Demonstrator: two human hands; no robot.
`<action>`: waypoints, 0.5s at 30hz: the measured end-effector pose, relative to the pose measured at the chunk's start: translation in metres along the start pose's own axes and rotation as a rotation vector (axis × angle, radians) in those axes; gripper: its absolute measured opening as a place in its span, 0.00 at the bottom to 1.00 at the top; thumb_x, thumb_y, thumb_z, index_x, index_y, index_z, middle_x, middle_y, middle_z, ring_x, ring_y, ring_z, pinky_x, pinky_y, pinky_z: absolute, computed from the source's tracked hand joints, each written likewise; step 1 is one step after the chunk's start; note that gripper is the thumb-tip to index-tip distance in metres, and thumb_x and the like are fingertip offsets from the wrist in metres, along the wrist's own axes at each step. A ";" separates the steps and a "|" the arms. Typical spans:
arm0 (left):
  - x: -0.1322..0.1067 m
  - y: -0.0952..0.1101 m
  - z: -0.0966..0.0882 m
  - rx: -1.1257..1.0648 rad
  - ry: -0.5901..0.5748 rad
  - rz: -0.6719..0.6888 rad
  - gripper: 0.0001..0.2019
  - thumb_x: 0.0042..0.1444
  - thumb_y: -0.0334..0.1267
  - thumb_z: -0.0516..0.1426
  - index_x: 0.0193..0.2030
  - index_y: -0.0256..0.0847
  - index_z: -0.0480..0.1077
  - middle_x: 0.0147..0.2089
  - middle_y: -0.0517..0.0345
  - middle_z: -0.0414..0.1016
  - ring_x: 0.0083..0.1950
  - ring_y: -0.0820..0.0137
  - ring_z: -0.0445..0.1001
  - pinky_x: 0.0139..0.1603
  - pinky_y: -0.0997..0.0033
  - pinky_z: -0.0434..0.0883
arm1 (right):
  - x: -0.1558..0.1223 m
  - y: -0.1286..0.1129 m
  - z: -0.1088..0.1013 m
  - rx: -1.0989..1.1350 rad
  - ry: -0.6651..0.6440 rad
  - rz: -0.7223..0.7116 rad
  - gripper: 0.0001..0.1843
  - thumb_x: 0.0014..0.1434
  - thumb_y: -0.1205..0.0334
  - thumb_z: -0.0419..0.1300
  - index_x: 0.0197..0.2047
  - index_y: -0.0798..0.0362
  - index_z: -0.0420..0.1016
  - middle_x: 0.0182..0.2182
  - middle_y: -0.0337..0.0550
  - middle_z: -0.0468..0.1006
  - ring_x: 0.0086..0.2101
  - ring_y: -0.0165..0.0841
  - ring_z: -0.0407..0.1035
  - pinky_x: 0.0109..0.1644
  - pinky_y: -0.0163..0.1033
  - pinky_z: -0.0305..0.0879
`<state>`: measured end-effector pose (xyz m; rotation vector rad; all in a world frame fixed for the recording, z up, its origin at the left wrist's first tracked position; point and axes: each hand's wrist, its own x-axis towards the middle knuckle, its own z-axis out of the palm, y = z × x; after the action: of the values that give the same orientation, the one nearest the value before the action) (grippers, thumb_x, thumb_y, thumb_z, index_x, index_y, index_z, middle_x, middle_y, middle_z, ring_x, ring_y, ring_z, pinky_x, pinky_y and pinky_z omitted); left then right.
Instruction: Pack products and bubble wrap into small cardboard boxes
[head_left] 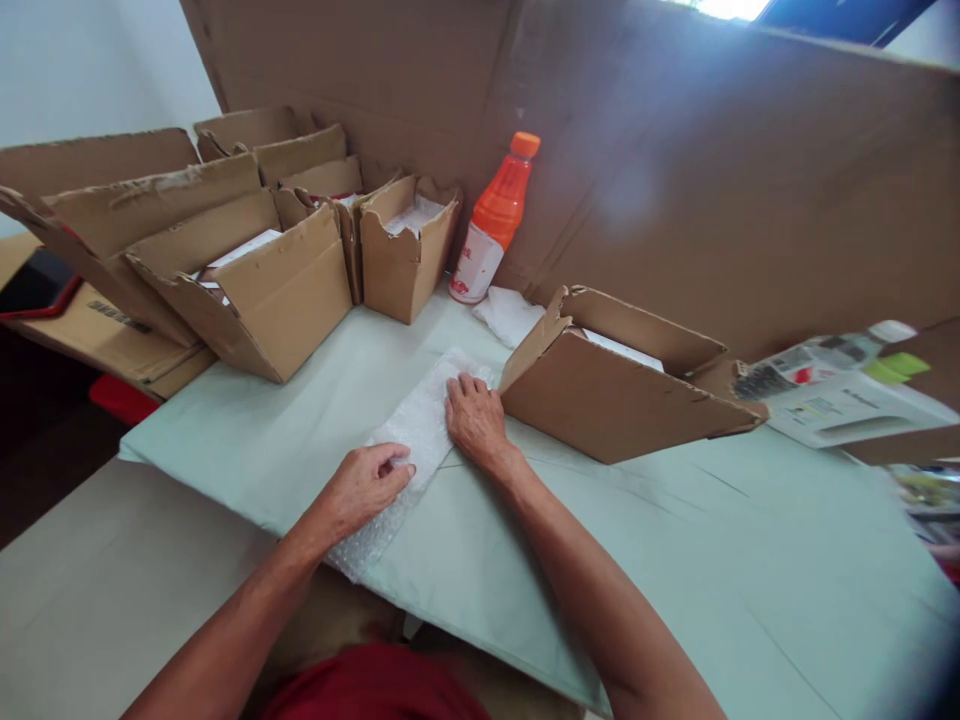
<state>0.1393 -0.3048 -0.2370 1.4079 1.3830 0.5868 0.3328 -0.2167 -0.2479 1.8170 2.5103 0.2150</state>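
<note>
A sheet of white bubble wrap (416, 430) lies on the pale green table cover (675, 560). My left hand (364, 485) rests on its near part with fingers curled, pinching the wrap. My right hand (474, 418) lies flat on the wrap's far right edge, fingers stretched out. Just right of that hand stands an open cardboard box (615, 395) with a white item inside.
Several open cardboard boxes (277, 280) with white contents stand at the back left. An orange bottle (495, 215) stands against a tall cardboard wall (712, 170). A white cloth (510, 315) lies by it. Printed packets (840, 395) sit at the right.
</note>
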 end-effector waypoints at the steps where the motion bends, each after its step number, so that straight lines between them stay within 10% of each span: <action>1: 0.000 0.000 0.000 0.026 0.008 0.008 0.29 0.53 0.52 0.55 0.54 0.32 0.75 0.27 0.60 0.72 0.28 0.67 0.73 0.30 0.69 0.68 | 0.000 0.000 0.000 0.007 0.006 0.001 0.18 0.71 0.64 0.47 0.59 0.58 0.67 0.58 0.60 0.70 0.54 0.48 0.64 0.51 0.49 0.63; 9: -0.021 0.003 -0.021 0.236 0.127 0.108 0.28 0.57 0.47 0.53 0.60 0.32 0.71 0.29 0.61 0.72 0.29 0.70 0.68 0.31 0.71 0.65 | -0.021 0.009 -0.015 0.165 0.080 -0.051 0.20 0.68 0.63 0.54 0.62 0.56 0.69 0.66 0.58 0.65 0.61 0.47 0.61 0.58 0.49 0.60; 15: -0.041 0.010 -0.033 0.270 0.262 0.206 0.21 0.59 0.43 0.53 0.54 0.36 0.75 0.38 0.54 0.79 0.35 0.69 0.73 0.34 0.71 0.69 | -0.103 -0.005 -0.030 0.418 0.195 -0.472 0.14 0.65 0.69 0.56 0.53 0.54 0.76 0.56 0.53 0.77 0.52 0.43 0.69 0.53 0.48 0.62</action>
<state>0.1051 -0.3300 -0.2040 1.7536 1.5789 0.7613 0.3577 -0.3186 -0.2246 1.2774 3.2245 -0.1711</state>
